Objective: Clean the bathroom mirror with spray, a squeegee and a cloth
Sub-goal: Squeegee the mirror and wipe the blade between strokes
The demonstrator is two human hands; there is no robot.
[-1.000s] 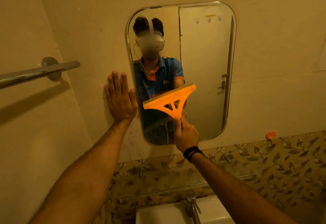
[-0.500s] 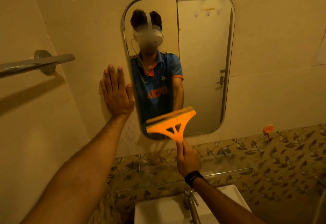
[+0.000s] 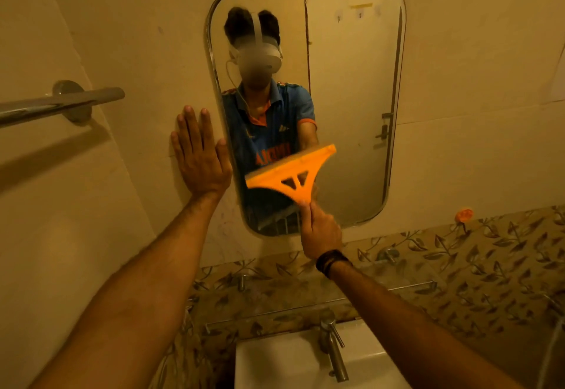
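Right hand (image 3: 319, 229) clamped around squeegee (image 3: 290, 174) handle

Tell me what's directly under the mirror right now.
Below the mirror run leaf-patterned tiles, a glass shelf and the sink with its tap. The right hand and forearm cover part of the shelf.

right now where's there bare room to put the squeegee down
The glass shelf under the mirror looks bare right of the right hand. The sink left of the tap is free too. The squeegee and left hand crowd the mirror's lower left.
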